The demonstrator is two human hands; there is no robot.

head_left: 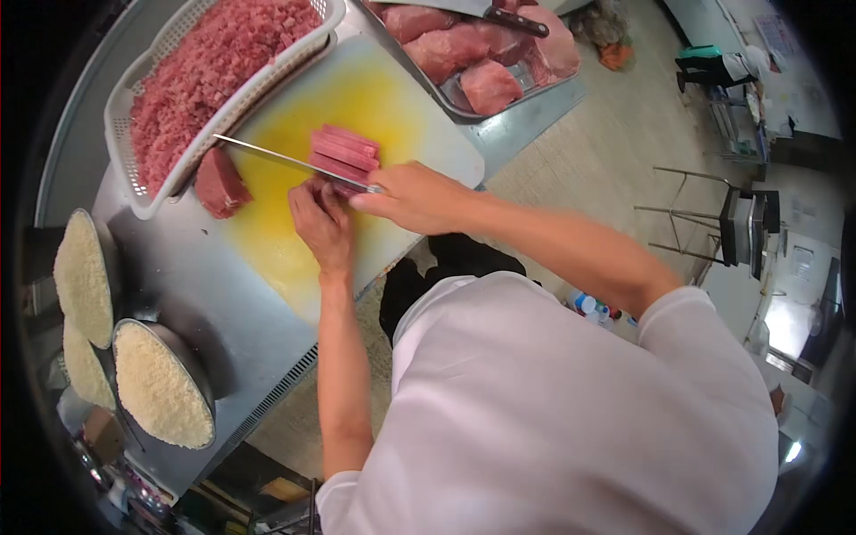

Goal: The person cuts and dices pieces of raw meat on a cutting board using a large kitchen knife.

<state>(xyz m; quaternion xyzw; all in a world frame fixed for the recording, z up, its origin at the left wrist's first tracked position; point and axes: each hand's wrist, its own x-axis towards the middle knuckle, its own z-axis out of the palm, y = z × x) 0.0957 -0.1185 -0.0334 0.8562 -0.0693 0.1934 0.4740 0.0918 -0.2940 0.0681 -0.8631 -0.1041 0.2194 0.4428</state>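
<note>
Cutting board, white with a yellow stain, lies askew on the steel table. Its near corner overhangs the table edge towards the floor. Meat strips, a small pink stack, sit at mid-board, with bare board all round them except on the hand side. Left hand rests on the near end of the stack, fingers curled and pressing down on the meat. Right hand is closed in a fist around the handle of the knife; the handle itself is hidden in the grip. The long thin blade runs across the strips and past them, its tip close to the basket rim. Meat chunk lies at the far edge of the board, just beside the blade tip and touching or nearly touching the basket. White slotted basket of diced meat crowds the board on that side. Steel tray of large meat cuts crowds the opposite side, with a second knife laid on top. Open steel is found only between the board and the bowls. Three round bowls of white grains stand at the table's end, well apart from the hands. Pale tiled floor lies beyond the table, with a metal stand off to the side.
</note>
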